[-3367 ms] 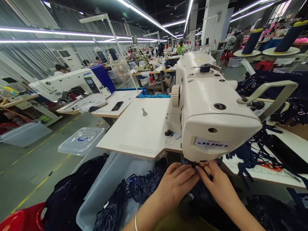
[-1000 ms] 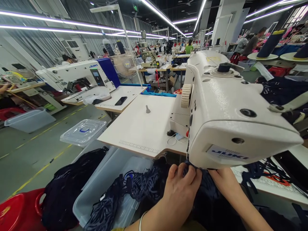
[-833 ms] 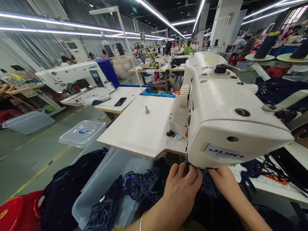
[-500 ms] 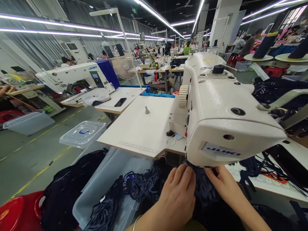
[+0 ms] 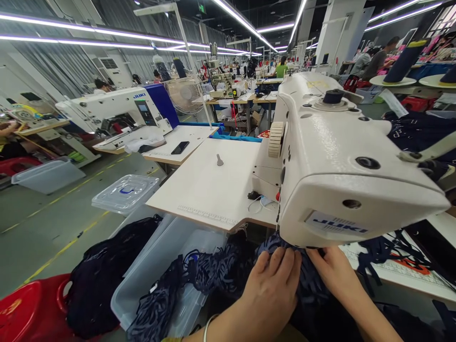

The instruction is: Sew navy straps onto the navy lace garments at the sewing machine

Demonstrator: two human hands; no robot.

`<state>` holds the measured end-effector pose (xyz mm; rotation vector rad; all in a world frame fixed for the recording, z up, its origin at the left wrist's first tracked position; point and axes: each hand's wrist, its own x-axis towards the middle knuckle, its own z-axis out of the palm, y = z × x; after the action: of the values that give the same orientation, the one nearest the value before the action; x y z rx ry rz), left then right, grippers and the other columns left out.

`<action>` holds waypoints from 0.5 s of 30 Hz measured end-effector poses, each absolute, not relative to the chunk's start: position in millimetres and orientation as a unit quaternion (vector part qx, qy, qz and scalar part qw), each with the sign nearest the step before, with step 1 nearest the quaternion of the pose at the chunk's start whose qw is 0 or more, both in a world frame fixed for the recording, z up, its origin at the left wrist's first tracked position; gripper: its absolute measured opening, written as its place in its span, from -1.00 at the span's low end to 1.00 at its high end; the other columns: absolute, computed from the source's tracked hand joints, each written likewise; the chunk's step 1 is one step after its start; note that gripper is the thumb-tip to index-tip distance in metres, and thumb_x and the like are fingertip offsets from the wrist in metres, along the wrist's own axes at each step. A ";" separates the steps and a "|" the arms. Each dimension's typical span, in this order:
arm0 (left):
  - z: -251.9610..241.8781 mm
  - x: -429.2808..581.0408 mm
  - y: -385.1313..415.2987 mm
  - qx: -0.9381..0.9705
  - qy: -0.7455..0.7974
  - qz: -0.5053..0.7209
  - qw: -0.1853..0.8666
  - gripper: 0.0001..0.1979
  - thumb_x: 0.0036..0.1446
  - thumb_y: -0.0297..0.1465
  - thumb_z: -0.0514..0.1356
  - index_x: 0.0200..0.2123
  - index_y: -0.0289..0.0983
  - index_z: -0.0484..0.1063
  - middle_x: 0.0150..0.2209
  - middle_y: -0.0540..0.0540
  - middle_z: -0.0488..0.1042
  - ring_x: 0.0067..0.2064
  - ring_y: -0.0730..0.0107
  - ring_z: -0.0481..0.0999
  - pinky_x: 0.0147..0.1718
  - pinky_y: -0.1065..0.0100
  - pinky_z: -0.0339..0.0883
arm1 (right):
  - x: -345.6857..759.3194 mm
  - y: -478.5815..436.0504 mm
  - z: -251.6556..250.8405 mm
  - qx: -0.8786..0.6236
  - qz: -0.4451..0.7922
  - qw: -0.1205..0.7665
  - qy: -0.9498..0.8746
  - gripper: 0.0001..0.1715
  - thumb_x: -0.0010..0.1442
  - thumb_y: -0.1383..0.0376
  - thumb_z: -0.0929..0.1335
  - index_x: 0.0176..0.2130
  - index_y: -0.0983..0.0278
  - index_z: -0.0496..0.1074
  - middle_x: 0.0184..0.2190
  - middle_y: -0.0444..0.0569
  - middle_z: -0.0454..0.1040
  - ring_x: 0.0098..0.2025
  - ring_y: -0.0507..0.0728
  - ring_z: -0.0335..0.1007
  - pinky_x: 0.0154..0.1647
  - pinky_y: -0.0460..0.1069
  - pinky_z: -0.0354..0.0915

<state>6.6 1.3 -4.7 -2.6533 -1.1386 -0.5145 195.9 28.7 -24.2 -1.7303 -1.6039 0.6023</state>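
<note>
Below the head of a white JUKI sewing machine (image 5: pixel 356 190), both hands work close together at a bunch of navy fabric strips (image 5: pixel 313 280). My left hand (image 5: pixel 270 289) is closed over the strips from the left, its fingers bent and pressed together. Opposite it, my right hand (image 5: pixel 333 270) pinches at the strips' right side, its fingertips partly hidden beneath the machine head. The needle area is out of sight behind the machine's casing. A tangled rope of the same strips runs left into a clear plastic bin (image 5: pixel 131 294).
A white machine table (image 5: pixel 199 190) carries a small grey metal piece (image 5: pixel 220 160). Left of the bin are a dark fabric pile (image 5: pixel 107 270), a red stool (image 5: pixel 32 308) and a clear lid (image 5: pixel 126 192). A phone (image 5: pixel 180 147) lies on the neighbouring table. People sit farther back.
My view has shifted slightly, so the machine appears farther right. My left hand has moved a little right with it, and more navy strips show between its fingers and the machine.
</note>
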 end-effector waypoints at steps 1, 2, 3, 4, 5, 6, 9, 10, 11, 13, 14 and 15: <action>-4.3 6.5 1.6 -0.901 -0.384 -0.175 0.102 -0.56 0.35 -0.32 -0.09 0.22 -0.31 0.21 0.15 -0.05 0.36 0.13 0.29 0.22 0.09 0.26 -0.02 | 196.0 29.0 -24.3 -0.668 0.227 0.345 -0.619 -0.72 0.18 0.13 0.23 -0.29 0.23 0.43 -0.48 -0.02 0.52 -0.28 0.24 0.49 -0.36 0.00 0.34; -3.9 6.1 1.8 -0.902 -0.383 -0.175 0.098 -0.56 0.35 -0.31 -0.09 0.22 -0.31 0.20 0.15 -0.05 0.35 0.14 0.29 0.22 0.09 0.26 -0.03 | 196.2 29.3 -24.3 -0.668 0.224 0.343 -0.622 -0.71 0.18 0.13 0.23 -0.28 0.23 0.43 -0.48 -0.01 0.53 -0.28 0.25 0.50 -0.37 -0.01 0.33; -3.5 5.7 1.8 -0.903 -0.382 -0.175 0.095 -0.56 0.36 -0.31 -0.09 0.23 -0.31 0.20 0.15 -0.05 0.35 0.14 0.28 0.22 0.09 0.25 -0.04 | 196.3 29.5 -24.2 -0.667 0.221 0.342 -0.624 -0.71 0.17 0.14 0.24 -0.27 0.24 0.44 -0.47 -0.01 0.53 -0.29 0.25 0.50 -0.38 -0.01 0.33; -3.2 5.4 1.8 -0.903 -0.382 -0.175 0.092 -0.56 0.36 -0.31 -0.10 0.23 -0.31 0.20 0.15 -0.05 0.35 0.14 0.28 0.22 0.10 0.24 -0.05 | 196.4 29.6 -24.0 -0.666 0.219 0.342 -0.626 -0.71 0.17 0.14 0.24 -0.27 0.24 0.44 -0.47 -0.01 0.53 -0.29 0.25 0.50 -0.39 -0.01 0.33; -3.0 5.1 1.6 -0.903 -0.382 -0.176 0.090 -0.56 0.36 -0.31 -0.09 0.23 -0.31 0.19 0.16 -0.05 0.35 0.14 0.28 0.22 0.10 0.24 -0.06 | 196.5 29.7 -23.7 -0.665 0.217 0.341 -0.628 -0.72 0.16 0.15 0.24 -0.27 0.24 0.45 -0.48 -0.02 0.53 -0.30 0.25 0.50 -0.40 -0.01 0.33; -3.0 4.9 1.4 -0.902 -0.384 -0.177 0.090 -0.56 0.35 -0.31 -0.09 0.23 -0.31 0.19 0.16 -0.04 0.35 0.14 0.28 0.22 0.11 0.23 -0.07 | 196.6 29.8 -23.4 -0.664 0.215 0.342 -0.629 -0.72 0.16 0.15 0.24 -0.28 0.23 0.46 -0.49 -0.02 0.53 -0.31 0.25 0.50 -0.41 -0.02 0.33; -3.9 5.3 1.0 -0.899 -0.390 -0.178 0.091 -0.56 0.35 -0.32 -0.08 0.23 -0.31 0.19 0.15 -0.04 0.35 0.14 0.29 0.22 0.11 0.23 -0.08 | 196.8 30.3 -23.0 -0.660 0.212 0.344 -0.634 -0.73 0.15 0.16 0.25 -0.31 0.22 0.46 -0.51 -0.03 0.53 -0.31 0.25 0.51 -0.42 -0.02 0.33; -4.6 5.6 1.0 -0.899 -0.390 -0.177 0.091 -0.56 0.34 -0.32 -0.08 0.23 -0.31 0.19 0.15 -0.04 0.35 0.14 0.29 0.22 0.10 0.23 -0.08 | 197.1 30.6 -23.1 -0.659 0.212 0.343 -0.635 -0.73 0.15 0.16 0.25 -0.32 0.22 0.47 -0.51 -0.03 0.53 -0.31 0.25 0.51 -0.42 -0.03 0.33; -5.3 6.1 1.0 -0.899 -0.390 -0.177 0.090 -0.56 0.34 -0.32 -0.08 0.23 -0.31 0.20 0.15 -0.04 0.36 0.14 0.29 0.22 0.10 0.23 -0.08 | 197.5 31.0 -23.4 -0.658 0.212 0.342 -0.636 -0.73 0.15 0.16 0.25 -0.33 0.22 0.47 -0.52 -0.03 0.53 -0.30 0.25 0.51 -0.42 -0.03 0.34; -6.1 7.0 1.0 -0.900 -0.388 -0.176 0.089 -0.56 0.34 -0.32 -0.08 0.23 -0.32 0.19 0.15 -0.04 0.36 0.14 0.29 0.21 0.10 0.24 -0.06 | 198.5 32.1 -24.6 -0.659 0.213 0.338 -0.637 -0.72 0.15 0.15 0.25 -0.36 0.21 0.47 -0.52 -0.03 0.52 -0.29 0.26 0.51 -0.41 -0.02 0.34; -5.5 7.3 1.0 -0.901 -0.388 -0.174 0.089 -0.56 0.34 -0.32 -0.08 0.23 -0.32 0.19 0.15 -0.04 0.35 0.15 0.29 0.21 0.10 0.24 -0.06 | 199.1 32.7 -25.3 -0.660 0.212 0.337 -0.638 -0.72 0.15 0.14 0.25 -0.38 0.21 0.47 -0.53 -0.03 0.52 -0.29 0.26 0.51 -0.41 -0.02 0.35; -4.1 7.4 1.0 -0.901 -0.389 -0.171 0.087 -0.55 0.34 -0.32 -0.08 0.24 -0.32 0.18 0.16 -0.05 0.34 0.15 0.29 0.21 0.11 0.24 -0.04 | 199.6 33.3 -26.2 -0.660 0.210 0.334 -0.639 -0.71 0.15 0.13 0.25 -0.41 0.20 0.47 -0.54 -0.03 0.52 -0.29 0.26 0.51 -0.40 -0.02 0.35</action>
<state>7.4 1.0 -4.1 -2.6839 -1.1580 -0.5078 199.6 33.3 -26.2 -1.7230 -1.6675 0.5477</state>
